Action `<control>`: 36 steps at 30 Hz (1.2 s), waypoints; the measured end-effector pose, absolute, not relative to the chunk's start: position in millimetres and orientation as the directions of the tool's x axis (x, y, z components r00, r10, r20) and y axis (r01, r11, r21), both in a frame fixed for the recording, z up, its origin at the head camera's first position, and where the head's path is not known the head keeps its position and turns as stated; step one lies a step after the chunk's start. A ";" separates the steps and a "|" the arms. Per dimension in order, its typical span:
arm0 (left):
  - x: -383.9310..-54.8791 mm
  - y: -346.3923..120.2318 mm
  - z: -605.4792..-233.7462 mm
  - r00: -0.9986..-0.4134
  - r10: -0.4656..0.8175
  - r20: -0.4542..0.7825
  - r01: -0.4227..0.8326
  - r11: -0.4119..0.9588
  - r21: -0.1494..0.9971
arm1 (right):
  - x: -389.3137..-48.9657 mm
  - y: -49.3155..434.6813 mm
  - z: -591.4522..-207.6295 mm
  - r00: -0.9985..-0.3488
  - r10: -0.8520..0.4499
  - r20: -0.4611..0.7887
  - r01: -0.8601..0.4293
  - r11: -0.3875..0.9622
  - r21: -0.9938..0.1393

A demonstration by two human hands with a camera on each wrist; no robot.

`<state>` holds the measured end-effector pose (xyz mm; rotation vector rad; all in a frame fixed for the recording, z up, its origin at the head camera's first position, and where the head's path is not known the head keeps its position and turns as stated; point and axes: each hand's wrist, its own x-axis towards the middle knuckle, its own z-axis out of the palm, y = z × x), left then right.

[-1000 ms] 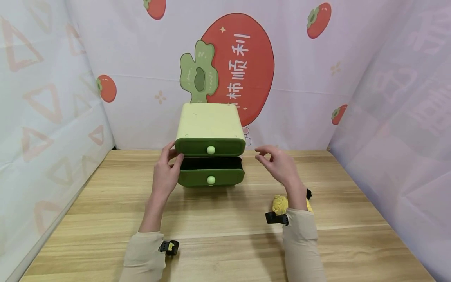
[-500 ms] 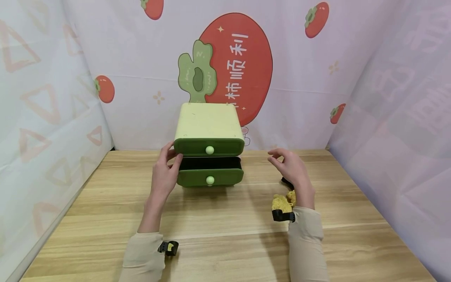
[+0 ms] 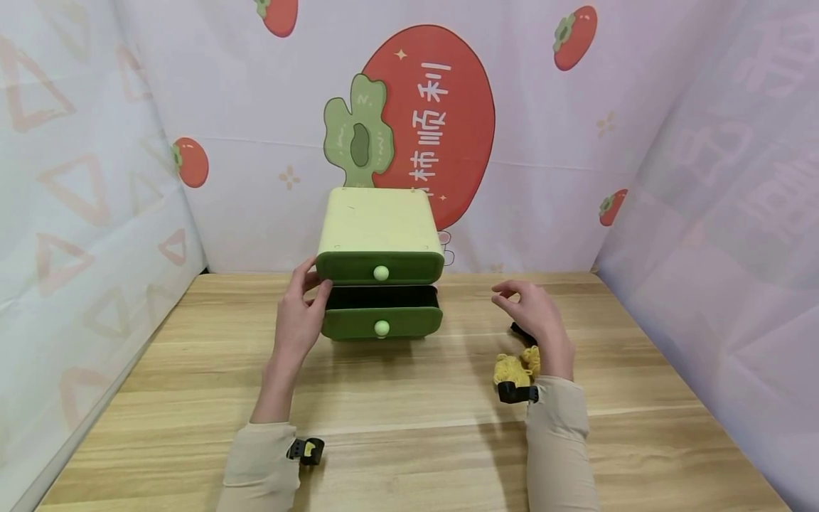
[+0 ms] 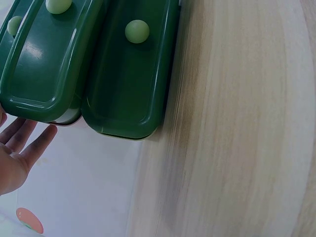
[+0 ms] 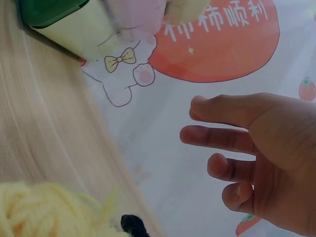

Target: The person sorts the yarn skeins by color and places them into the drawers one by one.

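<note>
A small cabinet with a cream shell [image 3: 384,220] and green drawers stands at the back of the table. Its middle drawer [image 3: 382,322] is pulled out, showing a dark interior. Below that, the left wrist view also shows a shut bottom drawer [image 4: 131,74]. My left hand [image 3: 301,309] rests at the cabinet's left side, thumb by the front edge, fingers extended along the side. My right hand [image 3: 527,306] hovers to the right of the cabinet, holding nothing, fingers loosely bent. Under its wrist lies a yellow yarn item [image 3: 512,370] with a black end [image 5: 133,224], partly hidden by the forearm.
The wooden table [image 3: 409,441] runs up to a printed cloth backdrop [image 3: 550,178], with cloth walls on both sides. A round pale knob [image 3: 381,273] sits on the shut top drawer. Each sleeve carries a black wrist camera, one near the yarn.
My right hand has moved away from the cabinet to the right, and more of the yarn item and its black end shows. The left hand and the drawers have stayed put.
</note>
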<state>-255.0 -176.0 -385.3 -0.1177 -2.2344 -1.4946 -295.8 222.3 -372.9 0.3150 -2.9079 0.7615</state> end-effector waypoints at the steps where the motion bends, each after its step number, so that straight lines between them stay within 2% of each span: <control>1: -254.9 -176.2 -385.1 -0.896 -0.173 0.409 0.311 0.411 0.857 | -296.1 222.9 -374.1 -0.972 -0.171 0.161 -0.228 0.850 -0.474; 9: -255.4 -176.7 -386.6 -0.894 -0.171 0.415 0.319 0.409 0.855 | -294.4 231.7 -379.2 -0.982 -0.160 0.102 -0.190 0.833 -0.519; 21: -256.9 -176.9 -387.5 -0.892 -0.176 0.417 0.319 0.410 0.855 | -295.5 247.5 -387.7 -0.989 -0.148 0.018 -0.136 0.844 -0.519; 29: -257.7 -177.7 -387.6 -0.892 -0.172 0.418 0.324 0.403 0.856 | -295.3 269.0 -397.4 -0.988 -0.148 -0.045 -0.091 0.791 -0.605; 36: -259.2 -178.6 -389.6 -0.893 -0.172 0.416 0.320 0.408 0.855 | -289.0 282.3 -399.5 -0.983 -0.149 -0.106 -0.060 0.810 -0.584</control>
